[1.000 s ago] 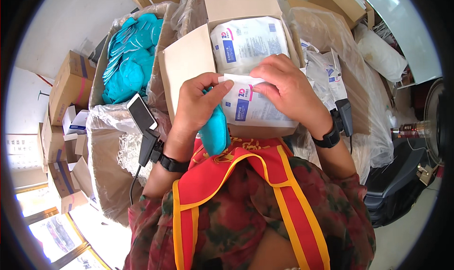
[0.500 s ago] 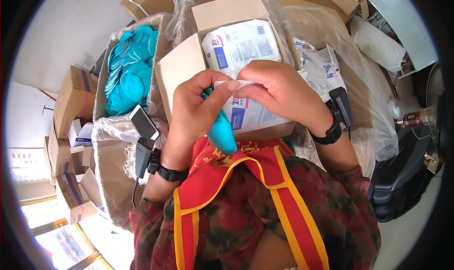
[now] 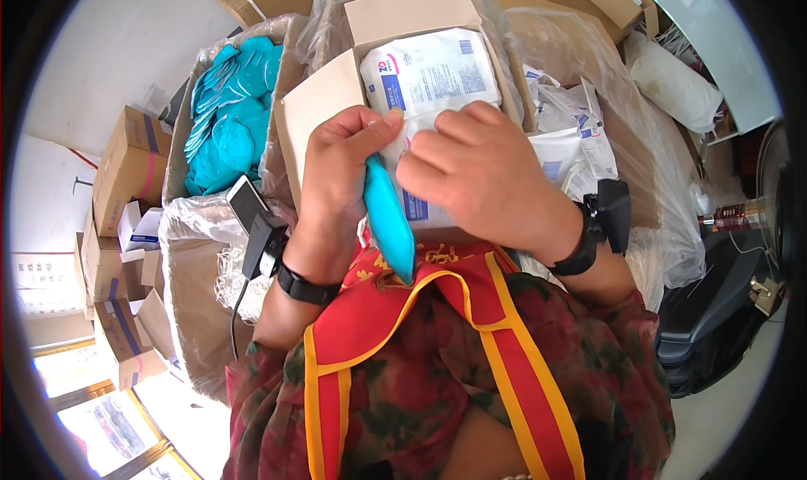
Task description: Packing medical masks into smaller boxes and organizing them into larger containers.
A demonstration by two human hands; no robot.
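Cardboard box (image 3: 395, 18), flaps open, fills the twelve o'clock part of the view and holds white sealed packets with blue print (image 3: 433, 68); a clear plastic liner bulges around it. At ten o'clock a second lined carton (image 3: 181, 156) is heaped with teal folded pieces (image 3: 231, 118). More white packets (image 3: 580, 127) lie loose on the plastic at two o'clock, and small cartons (image 3: 126, 165) are stacked at nine.

Both hands meet just below the open box, near the middle of the view. The left hand (image 3: 336, 177) is closed around a teal pouch (image 3: 388, 219) that hangs down toward six o'clock, its upper end pinched between thumb and forefinger, its lower tip against the red and yellow vest (image 3: 437, 312). The right hand (image 3: 479, 173) is curled, fingertips pressed on a white packet (image 3: 420, 207) where it meets the top of the pouch; whether they pinch it or only push it I cannot tell, since the knuckles hide the contact.

To do this step well, I judge the left hand should keep the pouch mouth steady and wide while the right feeds the packet in straight, corner first, without crumpling it. Holding the work close over the box would let anything dropped land inside.

A phone (image 3: 244, 203) on a cabled mount sits at the left wrist, at eight o'clock.
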